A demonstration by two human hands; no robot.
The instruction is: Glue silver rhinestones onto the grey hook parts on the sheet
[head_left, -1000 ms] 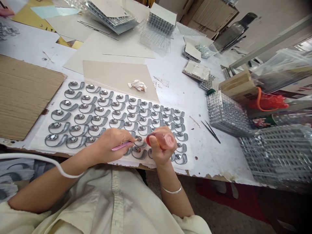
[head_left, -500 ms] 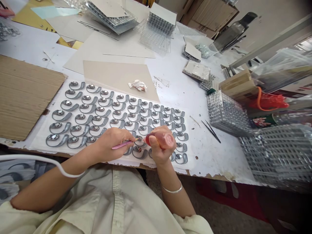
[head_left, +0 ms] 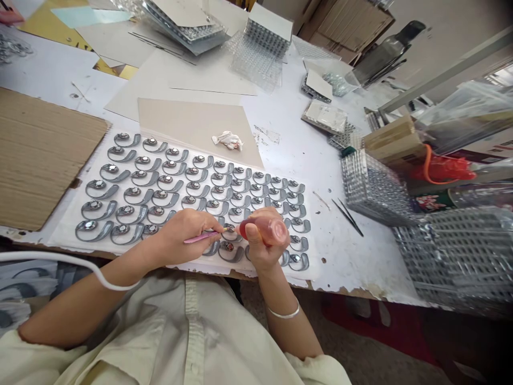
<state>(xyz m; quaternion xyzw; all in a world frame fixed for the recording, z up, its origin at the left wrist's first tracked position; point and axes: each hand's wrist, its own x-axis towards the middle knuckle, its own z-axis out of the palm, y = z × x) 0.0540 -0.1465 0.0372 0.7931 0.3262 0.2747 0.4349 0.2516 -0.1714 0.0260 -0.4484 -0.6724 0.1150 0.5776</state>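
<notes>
In my left hand point(head_left: 182, 235) is a thin pink pointed tool point(head_left: 198, 238), pinched between the fingers, its tip at the head of a grey curved band. My right hand point(head_left: 265, 243) is wrapped around a small squeeze bottle point(head_left: 266, 227) of reddish liquid. The bottle is tilted, its nozzle pointing left and meeting that same spot; whether it touches cannot be made out. Rows of grey curved metal bands point(head_left: 96, 231) with round stone-set heads lie on a white sheet point(head_left: 66, 230). Just below the tips, one band head point(head_left: 227, 246) shows a reddish centre. My hands hide several bands.
A crumpled white tissue point(head_left: 227, 140) lies on grey card point(head_left: 188, 120) behind the rows. Corrugated cardboard point(head_left: 44, 160) is at left. Dark tweezers point(head_left: 348, 217) and stacked clear-wrapped packs point(head_left: 374, 187) are at right. A white cable point(head_left: 80, 260) crosses near my left forearm.
Both hands keep nearly the same place and the same hold on the pink tool and the bottle. The view has shifted very slightly.
</notes>
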